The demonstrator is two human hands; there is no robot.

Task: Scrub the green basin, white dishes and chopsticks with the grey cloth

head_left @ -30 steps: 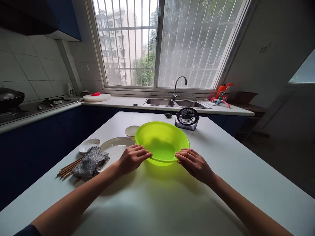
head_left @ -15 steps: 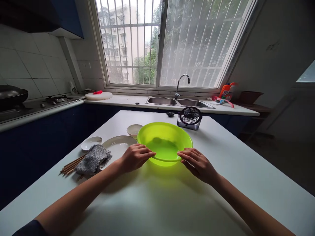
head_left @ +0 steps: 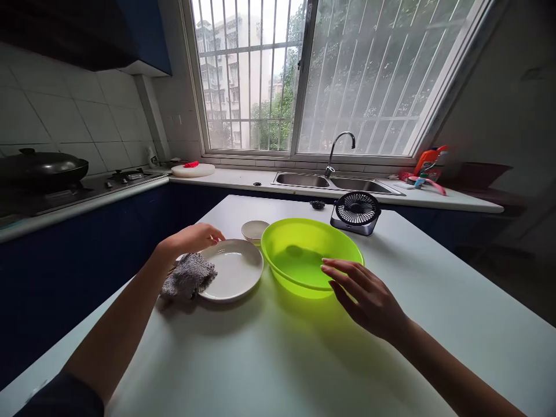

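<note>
We see a green basin (head_left: 310, 255) of translucent plastic, smooth and glossy, the light glowing through its wall onto the tabletop (head_left: 269, 359) — a white, matt, even surface. Beside it the white plate (head_left: 234, 269) looks like glazed ceramic, shiny with a soft highlight, and the small bowl (head_left: 255, 230) behind it has the same glaze. The grey cloth (head_left: 189, 277) is thick, nubbly and rough, with a fuzzy pile. The little fan (head_left: 357, 211) has a black grille and a dull finish — plastic or metal, we cannot tell. The sink (head_left: 334, 183) and tap (head_left: 339, 152) are bright, polished metal.
</note>
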